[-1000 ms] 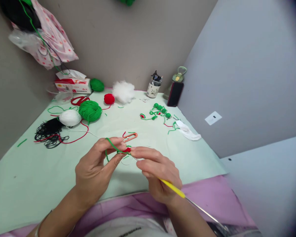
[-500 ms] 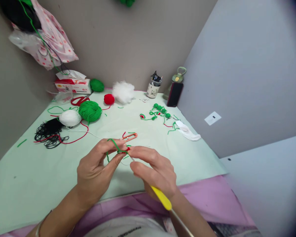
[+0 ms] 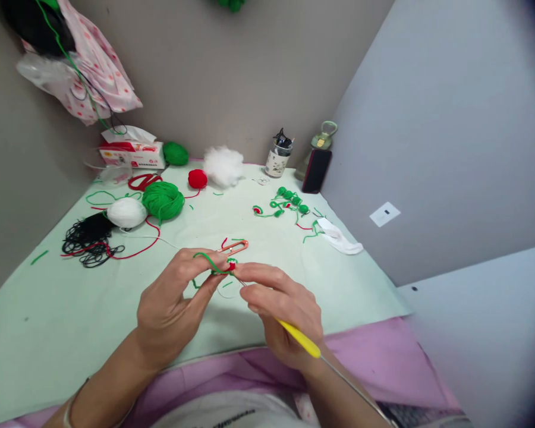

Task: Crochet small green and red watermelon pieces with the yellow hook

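My left hand (image 3: 172, 303) pinches a small red, white and green crochet piece (image 3: 232, 266) between thumb and fingertips. A strand of green yarn (image 3: 205, 258) loops over its index finger. In my right hand (image 3: 283, 309) is a crochet hook (image 3: 299, 339) with a yellow grip and a metal shaft running back over the forearm. Its thin tip meets the right edge of the crochet piece; whether it passes through a stitch is too small to tell. Just beyond the fingers lies an orange, pin-shaped tool (image 3: 238, 245) on the table.
Balls of green (image 3: 163, 200), white (image 3: 127, 212) and red yarn (image 3: 197, 179) lie left, by black yarn (image 3: 91, 238) and red scissors (image 3: 145, 181). White stuffing (image 3: 223, 166), a pen cup (image 3: 278, 157) and a phone (image 3: 317, 170) stand behind. Small green crochet pieces (image 3: 296, 201) lie right.
My right hand has shifted slightly right and the hook has swung to a flatter slant, its yellow grip further right. More of the crochet piece's red and white now shows.
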Action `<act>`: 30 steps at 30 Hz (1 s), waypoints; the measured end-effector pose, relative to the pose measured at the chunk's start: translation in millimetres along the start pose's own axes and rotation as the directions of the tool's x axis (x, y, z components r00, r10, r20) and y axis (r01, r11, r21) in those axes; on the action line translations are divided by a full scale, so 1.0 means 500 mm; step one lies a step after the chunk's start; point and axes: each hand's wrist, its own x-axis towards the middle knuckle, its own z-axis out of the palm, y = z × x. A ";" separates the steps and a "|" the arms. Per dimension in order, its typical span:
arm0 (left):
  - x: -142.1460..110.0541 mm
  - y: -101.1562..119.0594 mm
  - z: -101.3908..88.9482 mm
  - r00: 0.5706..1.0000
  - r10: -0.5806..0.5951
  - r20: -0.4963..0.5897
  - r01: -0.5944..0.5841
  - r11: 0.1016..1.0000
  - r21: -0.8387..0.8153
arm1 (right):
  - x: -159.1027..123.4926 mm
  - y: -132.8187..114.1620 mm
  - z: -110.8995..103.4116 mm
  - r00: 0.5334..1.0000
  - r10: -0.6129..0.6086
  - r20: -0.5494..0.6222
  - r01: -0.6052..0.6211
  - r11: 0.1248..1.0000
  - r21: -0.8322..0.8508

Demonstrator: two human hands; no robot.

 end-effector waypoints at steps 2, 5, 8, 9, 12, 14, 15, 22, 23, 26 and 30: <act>0.002 -0.003 -0.003 0.998 0.059 0.025 -0.060 0.998 0.028 | -0.003 0.000 0.004 1.000 0.007 0.003 -0.007 1.000 -0.029; 0.001 -0.006 -0.003 0.997 0.067 0.045 -0.069 0.996 0.057 | -0.008 0.004 0.012 1.000 -0.028 0.011 0.029 0.994 -0.108; -0.006 -0.002 0.003 0.999 -0.042 0.004 0.042 0.998 0.047 | -0.011 0.011 0.017 0.997 -0.073 0.007 0.073 0.983 -0.167; -0.009 0.000 0.005 0.997 -0.080 -0.006 0.080 0.996 0.031 | -0.011 0.014 0.018 0.997 -0.080 -0.001 0.078 0.982 -0.169; -0.014 0.006 0.010 0.988 -0.155 -0.008 0.155 0.988 -0.022 | -0.007 0.022 0.015 0.998 -0.060 -0.021 0.059 0.996 -0.068; -0.013 0.011 0.011 0.984 -0.179 0.001 0.178 0.982 -0.054 | -0.002 0.027 0.011 0.999 -0.012 -0.035 0.014 0.998 0.053; -0.011 0.014 0.012 0.980 -0.199 0.008 0.200 0.977 -0.071 | 0.000 0.028 0.009 0.999 0.004 -0.034 -0.001 0.996 0.091; 0.009 0.038 0.021 0.877 -0.480 0.000 0.463 0.846 -0.265 | -0.017 0.019 0.025 0.986 -0.170 0.001 0.159 0.921 -0.356; 0.010 0.039 0.021 0.859 -0.512 0.018 0.495 0.820 -0.289 | -0.020 0.017 0.027 0.981 -0.194 0.012 0.183 0.901 -0.394; 0.007 0.038 0.020 0.803 -0.590 0.087 0.579 0.735 -0.352 | -0.026 0.014 0.026 0.974 -0.217 0.071 0.226 0.885 -0.406; 0.005 0.034 0.018 0.736 -0.653 0.177 0.656 0.624 -0.426 | -0.021 0.010 0.020 0.971 -0.224 0.078 0.236 0.874 -0.425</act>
